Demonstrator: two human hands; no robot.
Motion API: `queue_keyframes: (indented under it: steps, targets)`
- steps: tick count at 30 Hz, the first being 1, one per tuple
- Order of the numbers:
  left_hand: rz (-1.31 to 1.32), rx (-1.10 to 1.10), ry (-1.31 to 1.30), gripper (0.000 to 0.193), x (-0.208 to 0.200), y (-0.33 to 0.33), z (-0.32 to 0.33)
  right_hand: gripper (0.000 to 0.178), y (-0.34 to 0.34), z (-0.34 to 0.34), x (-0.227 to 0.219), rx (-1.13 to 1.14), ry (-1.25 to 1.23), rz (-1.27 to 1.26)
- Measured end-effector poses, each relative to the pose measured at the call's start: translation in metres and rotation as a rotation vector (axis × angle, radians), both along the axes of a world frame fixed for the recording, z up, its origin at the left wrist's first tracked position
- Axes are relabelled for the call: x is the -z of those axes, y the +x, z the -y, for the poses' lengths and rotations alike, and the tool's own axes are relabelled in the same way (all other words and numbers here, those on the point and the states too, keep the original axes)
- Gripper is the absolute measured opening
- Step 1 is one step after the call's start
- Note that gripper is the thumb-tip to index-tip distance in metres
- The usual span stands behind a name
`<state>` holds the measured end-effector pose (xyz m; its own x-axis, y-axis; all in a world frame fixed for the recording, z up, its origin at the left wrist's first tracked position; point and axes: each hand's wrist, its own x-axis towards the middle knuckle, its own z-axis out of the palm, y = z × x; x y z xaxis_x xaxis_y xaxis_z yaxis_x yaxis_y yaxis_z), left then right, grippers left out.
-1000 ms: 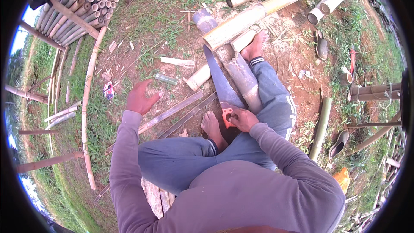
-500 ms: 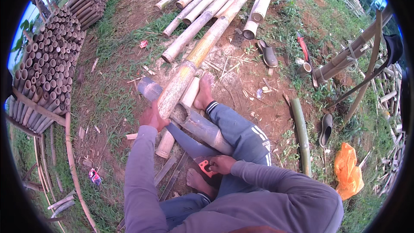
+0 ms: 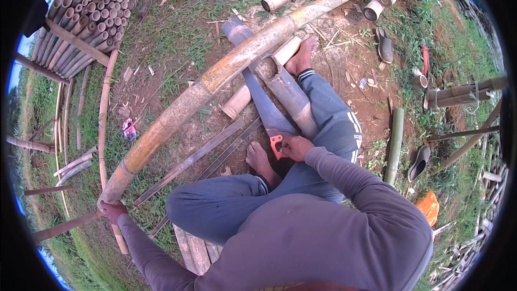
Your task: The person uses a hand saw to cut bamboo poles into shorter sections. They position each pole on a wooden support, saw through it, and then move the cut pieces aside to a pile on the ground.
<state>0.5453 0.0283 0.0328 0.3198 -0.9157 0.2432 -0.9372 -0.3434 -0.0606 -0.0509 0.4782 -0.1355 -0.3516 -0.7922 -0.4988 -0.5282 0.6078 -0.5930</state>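
Long yellow-brown bamboo pole (image 3: 197, 95) runs near-left to far-right. Probably stiff, heavyish; grip near a node. Left hand (image 3: 113, 212): fingers curled round near end; right hand (image 3: 297, 148): fingers closed on orange-handled grey handsaw (image 3: 266, 102).

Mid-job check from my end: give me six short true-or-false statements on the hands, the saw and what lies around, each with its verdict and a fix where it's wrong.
1. The right hand holds the saw by its orange handle. True.
2. The left hand is on the saw. False: it holds the lower-left end of the long bamboo pole.
3. A stack of bamboo shows at the upper left of the view. True.
4. Both feet are covered. False: they are bare.
5. Two dark shoes lie on the ground to the person's right. True.
6. The green bamboo piece lies to the person's left. False: it lies to the right.
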Motion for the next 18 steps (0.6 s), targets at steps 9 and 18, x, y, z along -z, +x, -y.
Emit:
queue_keyframes:
  steps: [9, 18]
  targets:
    - [-0.032, 1.272, -0.012, 0.091, 0.002, -0.352, -0.039, 0.034, -0.004, 0.004, -0.012, 0.078, -0.071, 0.090]
    - [-0.114, 1.278, 0.647, 0.101, 0.058, -0.522, -0.065, 0.037, -0.011, 0.003, -0.013, 0.129, -0.073, 0.105]
